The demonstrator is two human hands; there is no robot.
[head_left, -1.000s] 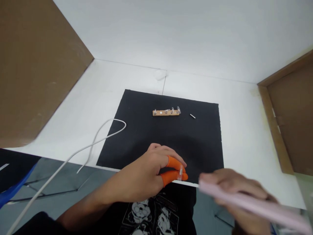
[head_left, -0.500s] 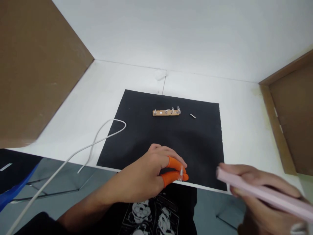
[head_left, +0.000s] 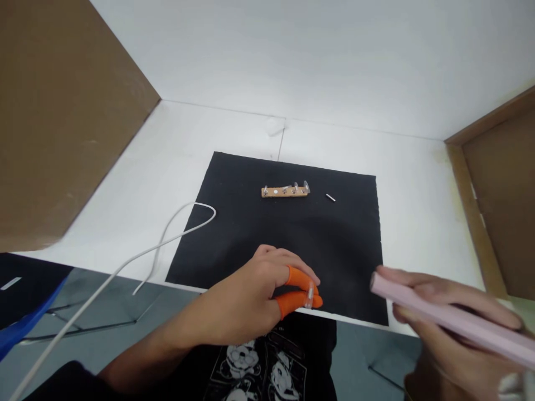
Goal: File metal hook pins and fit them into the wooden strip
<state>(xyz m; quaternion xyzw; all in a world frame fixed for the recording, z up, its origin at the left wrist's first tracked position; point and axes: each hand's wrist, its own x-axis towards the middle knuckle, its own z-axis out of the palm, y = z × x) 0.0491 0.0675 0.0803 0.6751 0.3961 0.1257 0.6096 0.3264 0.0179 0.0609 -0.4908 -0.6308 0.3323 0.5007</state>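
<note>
Orange finger cots cover the thumb and index finger of my left hand [head_left: 259, 295], which is closed by the mat's near edge. Pinched between them is a small clear plastic piece [head_left: 310, 297], much like a false nail tip. My right hand [head_left: 447, 312] is wrapped around a long pink six-sided stick-shaped tool [head_left: 451, 321], its blunt end pointing left, apart from the left hand. Farther back on the black mat [head_left: 234, 223] lies a narrow tan strip [head_left: 281, 192] with several small clear pieces standing on it. A short metallic bar [head_left: 330, 197] lies to its right.
A white cable [head_left: 137, 255] loops over the mat's left edge and hangs off the table. Brown boards [head_left: 75, 122] stand at the left and right [head_left: 501, 195], with a white wall [head_left: 301, 61] behind. A crumpled clear scrap [head_left: 275, 126] sits at the back of the white table [head_left: 409, 223].
My right hand and the pink tool have shifted slightly upward in view. My left hand and its clear piece have stayed put.
</note>
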